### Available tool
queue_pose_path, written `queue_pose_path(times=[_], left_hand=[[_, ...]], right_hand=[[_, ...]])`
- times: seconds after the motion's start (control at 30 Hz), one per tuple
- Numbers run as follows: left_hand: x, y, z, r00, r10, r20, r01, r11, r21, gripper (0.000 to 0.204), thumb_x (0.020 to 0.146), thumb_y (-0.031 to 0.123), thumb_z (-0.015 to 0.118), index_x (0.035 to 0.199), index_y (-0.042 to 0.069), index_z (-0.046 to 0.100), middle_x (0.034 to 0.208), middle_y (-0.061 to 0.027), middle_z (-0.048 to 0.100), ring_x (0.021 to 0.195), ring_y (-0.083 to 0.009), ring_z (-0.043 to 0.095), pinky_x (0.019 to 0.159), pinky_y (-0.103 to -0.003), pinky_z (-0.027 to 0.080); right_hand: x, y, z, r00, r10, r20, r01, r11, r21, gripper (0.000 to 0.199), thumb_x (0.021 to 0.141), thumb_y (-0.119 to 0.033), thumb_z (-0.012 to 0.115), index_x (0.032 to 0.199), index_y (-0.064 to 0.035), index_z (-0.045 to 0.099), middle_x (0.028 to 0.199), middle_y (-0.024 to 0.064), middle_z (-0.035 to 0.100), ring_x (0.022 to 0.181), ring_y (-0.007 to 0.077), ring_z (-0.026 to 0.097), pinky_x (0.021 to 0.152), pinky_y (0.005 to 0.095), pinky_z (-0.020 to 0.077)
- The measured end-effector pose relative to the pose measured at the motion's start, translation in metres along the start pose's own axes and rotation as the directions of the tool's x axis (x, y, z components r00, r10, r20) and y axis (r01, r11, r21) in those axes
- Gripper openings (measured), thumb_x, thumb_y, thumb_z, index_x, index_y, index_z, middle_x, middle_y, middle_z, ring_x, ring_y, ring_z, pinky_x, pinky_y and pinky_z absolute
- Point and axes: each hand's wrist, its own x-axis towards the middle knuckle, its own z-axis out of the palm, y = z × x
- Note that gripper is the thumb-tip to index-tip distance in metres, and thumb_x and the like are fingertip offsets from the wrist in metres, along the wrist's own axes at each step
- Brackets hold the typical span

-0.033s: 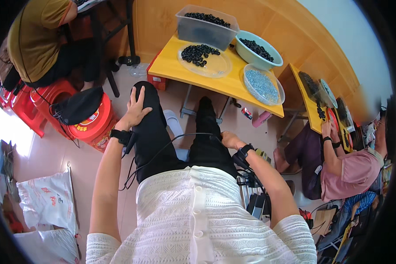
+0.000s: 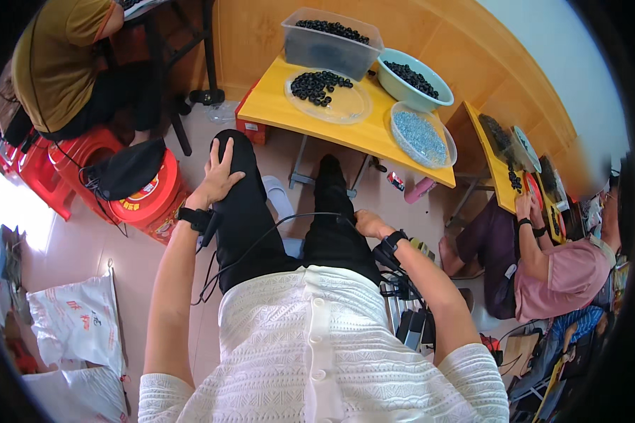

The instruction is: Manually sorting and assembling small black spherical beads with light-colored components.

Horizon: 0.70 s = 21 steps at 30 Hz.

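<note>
My left hand (image 2: 222, 175) lies flat on my left thigh near the knee, its fingers spread and holding nothing. My right hand (image 2: 371, 224) rests against the outer side of my right thigh, with its fingers curled in. A thin black cable (image 2: 283, 220) runs across my legs and ends close to those fingers; whatever they may hold is hidden. Beyond my knees, on a yellow table (image 2: 268, 106), a clear round lid (image 2: 353, 109) carries small black ring-shaped pieces (image 2: 317, 86). Neither hand touches the table.
The table also bears a clear bin (image 2: 324, 49) and a pale green basin (image 2: 395, 81) of black pieces, plus a bowl of blue bits (image 2: 420, 137). Red stools (image 2: 85, 158) stand left, white sacks (image 2: 77, 317) lie lower left. A person (image 2: 564, 275) works at right, another (image 2: 56, 63) sits upper left.
</note>
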Motion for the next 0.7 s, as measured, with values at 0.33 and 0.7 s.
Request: queue_pose_path(times=[0.33,0.7], left_hand=[[-0.019,-0.009,-0.034,0.991,0.131,0.015,-0.121,0.949,-0.291,0.084,0.077,0.012,0.063,0.143,0.024,0.012,0.146,-0.0193,0.000,0.134,-0.0380,0.009,0.109,-0.041,0.016],[-0.022,0.029,-0.062,0.981,0.064,0.182,0.019,0.906,-0.422,0.077,0.080,0.024,0.062,0.142,0.015,0.017,0.145,-0.0145,0.018,0.131,-0.0316,0.023,0.108,-0.038,0.020]], right_hand=[[0.009,-0.004,-0.002,0.997,-0.068,0.025,0.070,0.993,-0.096,0.023,0.073,-0.007,0.050,0.084,0.0076,0.064,0.093,0.0268,0.060,0.089,0.0380,0.060,0.079,0.0403,0.0473],[0.061,-0.031,0.007,0.955,-0.143,0.259,0.106,0.982,0.153,0.076,0.077,-0.058,0.051,0.137,-0.0145,0.033,0.138,0.0240,0.023,0.127,0.0443,0.017,0.103,0.0479,0.0243]])
